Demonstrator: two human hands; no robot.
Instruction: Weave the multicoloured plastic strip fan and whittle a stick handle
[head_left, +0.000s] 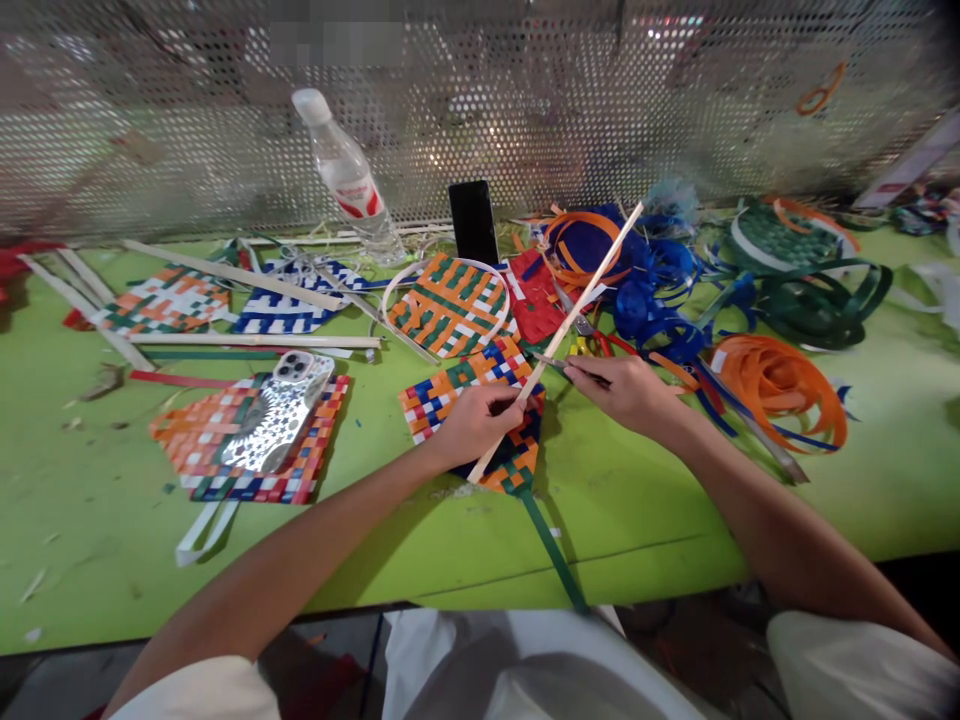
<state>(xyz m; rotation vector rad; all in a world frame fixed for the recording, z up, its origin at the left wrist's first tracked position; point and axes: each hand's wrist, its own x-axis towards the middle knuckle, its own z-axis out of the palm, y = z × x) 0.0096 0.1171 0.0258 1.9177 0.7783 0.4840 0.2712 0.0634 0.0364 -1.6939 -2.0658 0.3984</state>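
Observation:
My left hand [480,425] is closed around a pale, bamboo-like stick [596,285] that slants up to the right. In my right hand [630,395] is a small knife [555,362], its blade against or very close to the stick just above my left fingers. Most of the knife's handle is hidden by my fingers. Beneath my left hand lies a woven mat [442,390] of orange, blue, green and white strips, with a green strap [555,550] running toward me.
Behind my hands lie an oval woven fan [450,305] and a black phone [474,222], with a water bottle [352,185] nearby. A silver phone [281,410] rests on another woven piece at left. Orange strip coils [780,390] and blue strips [664,290] sit at right. A perforated metal screen [525,110] stands behind.

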